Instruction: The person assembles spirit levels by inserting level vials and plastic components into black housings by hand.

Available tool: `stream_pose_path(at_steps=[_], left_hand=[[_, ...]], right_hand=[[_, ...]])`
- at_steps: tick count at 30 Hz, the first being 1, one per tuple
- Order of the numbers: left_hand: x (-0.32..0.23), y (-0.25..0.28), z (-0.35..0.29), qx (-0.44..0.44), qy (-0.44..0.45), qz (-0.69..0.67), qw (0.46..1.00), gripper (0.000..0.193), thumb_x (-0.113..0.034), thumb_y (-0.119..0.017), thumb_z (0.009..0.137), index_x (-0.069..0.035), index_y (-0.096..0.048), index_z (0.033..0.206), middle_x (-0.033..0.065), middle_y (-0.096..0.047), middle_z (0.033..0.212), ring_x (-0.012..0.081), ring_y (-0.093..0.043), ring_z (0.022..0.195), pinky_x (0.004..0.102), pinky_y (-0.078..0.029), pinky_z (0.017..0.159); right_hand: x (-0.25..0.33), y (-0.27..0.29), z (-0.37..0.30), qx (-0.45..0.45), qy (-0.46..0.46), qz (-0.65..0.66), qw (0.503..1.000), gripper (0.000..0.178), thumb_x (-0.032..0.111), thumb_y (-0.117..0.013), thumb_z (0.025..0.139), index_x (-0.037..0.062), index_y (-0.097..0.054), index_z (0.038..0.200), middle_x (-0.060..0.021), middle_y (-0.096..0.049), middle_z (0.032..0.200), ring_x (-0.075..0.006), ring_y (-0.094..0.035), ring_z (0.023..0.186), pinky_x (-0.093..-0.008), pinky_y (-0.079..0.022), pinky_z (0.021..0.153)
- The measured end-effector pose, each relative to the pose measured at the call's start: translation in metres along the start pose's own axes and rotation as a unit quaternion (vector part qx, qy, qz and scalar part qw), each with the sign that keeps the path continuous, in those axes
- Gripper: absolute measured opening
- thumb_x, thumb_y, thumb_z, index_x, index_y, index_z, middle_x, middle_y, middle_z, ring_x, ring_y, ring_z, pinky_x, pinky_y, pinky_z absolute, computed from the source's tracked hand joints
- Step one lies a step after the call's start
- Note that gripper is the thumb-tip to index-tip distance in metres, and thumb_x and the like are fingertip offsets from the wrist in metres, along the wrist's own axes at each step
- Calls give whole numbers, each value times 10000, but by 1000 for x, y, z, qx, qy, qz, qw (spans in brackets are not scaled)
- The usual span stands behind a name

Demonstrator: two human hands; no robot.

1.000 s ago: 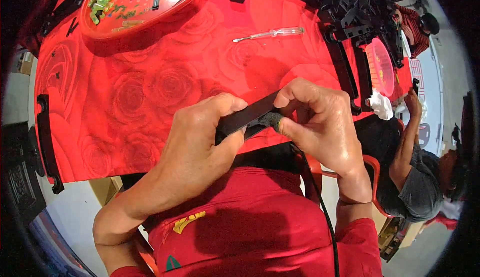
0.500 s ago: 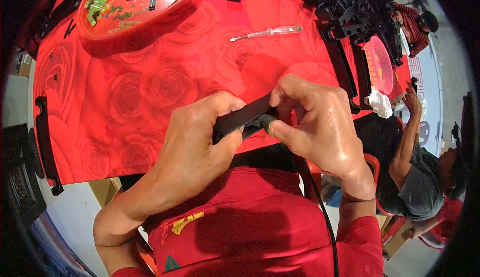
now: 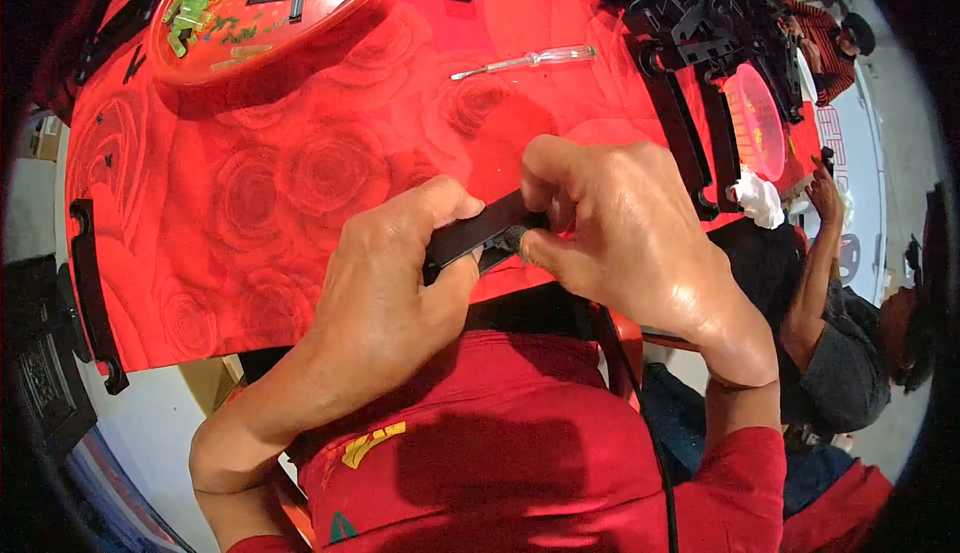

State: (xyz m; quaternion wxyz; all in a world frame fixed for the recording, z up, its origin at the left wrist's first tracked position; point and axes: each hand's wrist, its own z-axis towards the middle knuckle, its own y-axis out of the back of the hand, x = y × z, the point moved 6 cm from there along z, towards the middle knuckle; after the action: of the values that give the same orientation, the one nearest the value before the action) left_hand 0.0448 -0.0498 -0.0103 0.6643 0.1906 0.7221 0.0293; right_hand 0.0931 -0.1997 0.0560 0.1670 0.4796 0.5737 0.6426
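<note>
Above the table's near edge, a black plastic bar (image 3: 482,229) is held slanted between both hands, its right end higher. My left hand (image 3: 385,268) pinches the left end, with the thumb below and fingers above. My right hand (image 3: 640,233) is closed on the other end, and its fingers cover that end. A dark cover (image 3: 514,239) sits over the right thumb's tip, pressed against the underside of the bar. The bar's lower side is partly hidden. Beyond the hands a screwdriver (image 3: 540,58) with a clear handle lies on the red rose-patterned cloth (image 3: 330,168).
An orange-red tray (image 3: 190,75) at the far left holds green vials and black pieces. Black plastic parts (image 3: 700,28) are heaped far right, beside a pink basket (image 3: 757,123) and white crumpled cloth (image 3: 758,199). One black strip (image 3: 95,293) lies along the left edge. A person (image 3: 835,333) sits at right.
My right hand has shifted slightly left along the bar and its wrist has swung outward to the right. The left hand keeps its hold. The seated person at right has moved somewhat.
</note>
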Motion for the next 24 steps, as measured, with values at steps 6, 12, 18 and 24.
stream_pose_path(at_steps=[6, 12, 18, 24], left_hand=[[1, -3, 3, 3, -19, 10, 1000, 191, 38, -631, 881, -2, -653, 1066, 4, -576, 782, 59, -519, 745, 270, -439, 643], [-4, -2, 3, -14, -32, 10, 999, 208, -6, -631, 827, 22, -619, 1033, 245, -643, 846, 437, -673, 800, 452, -512, 685], [-2, -4, 3, -18, -42, 30, 999, 199, -23, -630, 837, 12, -613, 1032, 253, -651, 878, 461, -672, 845, 476, -514, 699], [-3, -5, 3, 1, -6, 42, 999, 206, -31, -628, 841, 6, -615, 1043, 251, -656, 880, 459, -675, 849, 485, -518, 707]], right_hand=[[0, 1, 5, 5, 17, -21, 1000, 269, 46, -807, 693, 27, -579, 834, -144, -631, 667, -357, -680, 657, -417, -506, 585], [11, -2, 4, -7, 44, -51, 998, 245, 24, -776, 691, 25, -566, 818, -166, -612, 646, -383, -670, 658, -451, -493, 582], [7, -4, 4, -8, 53, -35, 998, 232, 14, -763, 703, 24, -559, 815, -179, -606, 645, -408, -651, 649, -483, -478, 583], [5, -2, 9, -7, 69, -49, 996, 226, 14, -760, 714, 22, -558, 815, -181, -610, 647, -420, -649, 656, -492, -478, 584]])
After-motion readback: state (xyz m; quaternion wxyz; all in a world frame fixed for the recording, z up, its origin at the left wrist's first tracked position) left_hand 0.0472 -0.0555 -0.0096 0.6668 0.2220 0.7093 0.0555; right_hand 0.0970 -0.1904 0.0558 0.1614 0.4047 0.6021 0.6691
